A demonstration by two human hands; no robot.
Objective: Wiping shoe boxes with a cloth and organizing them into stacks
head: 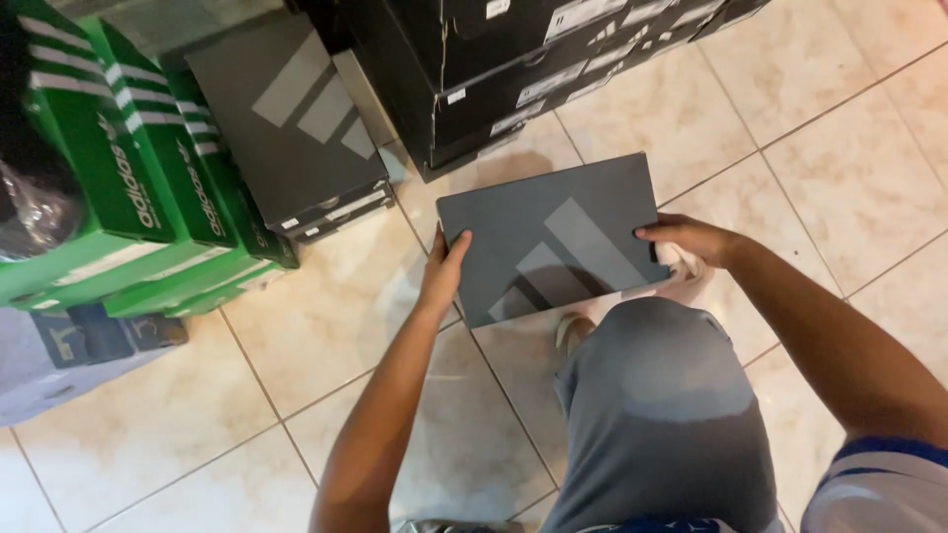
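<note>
We count 1 grey shoebox [553,237], gripped by our left hand [442,271] and right hand [691,239]; 2 green shoeboxes [138,168] and 1 stacked grey shoebox [286,118] rest on the tiled floor [148,415].

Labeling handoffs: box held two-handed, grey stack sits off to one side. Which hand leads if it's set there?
Left, probably. The left hand grips the box edge nearest the grey stack; the right hand holds the far edge.

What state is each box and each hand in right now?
Grey shoebox: lid shut, held above the floor tiles.
Left hand: gripping the box's left edge.
Right hand: gripping the box's right edge.
Green boxes: shut, stacked at left.
Dark grey boxes: shut, stacked on the floor.
Black boxes: shut, stacked at top.
</note>
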